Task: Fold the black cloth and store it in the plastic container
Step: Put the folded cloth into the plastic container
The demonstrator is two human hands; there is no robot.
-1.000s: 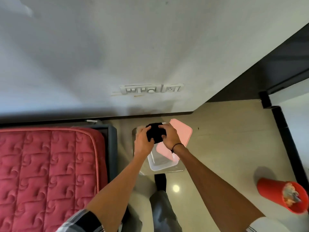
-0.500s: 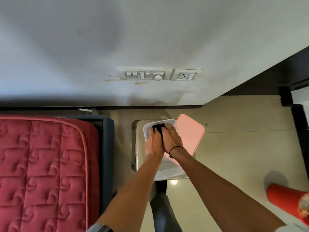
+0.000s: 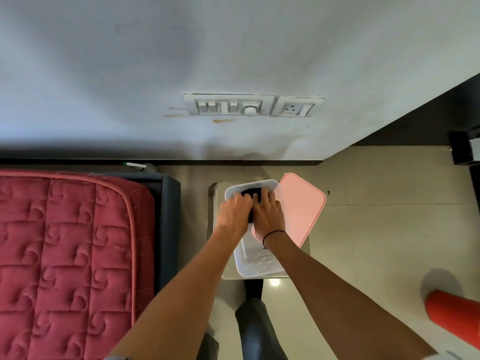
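Note:
A clear plastic container point(image 3: 255, 268) stands on a small steel stool point(image 3: 212, 203) by the wall. The folded black cloth point(image 3: 251, 192) lies inside the container at its far end, mostly hidden under my hands. My left hand point(image 3: 233, 213) and my right hand point(image 3: 267, 213) rest side by side on top of the cloth, fingers spread and pressing down on it. The pink lid point(image 3: 301, 206) leans against the container's right side, tilted over the stool's edge.
A red quilted mattress point(image 3: 65, 255) on a dark bed frame point(image 3: 170, 229) fills the left. A red bin point(image 3: 452, 315) stands on the tiled floor at the right. A white wall with a switchboard point(image 3: 228, 105) rises just behind the stool.
My hands carried the black cloth from above the container down into it and now press it flat at the far end. The view has shifted closer to the wall.

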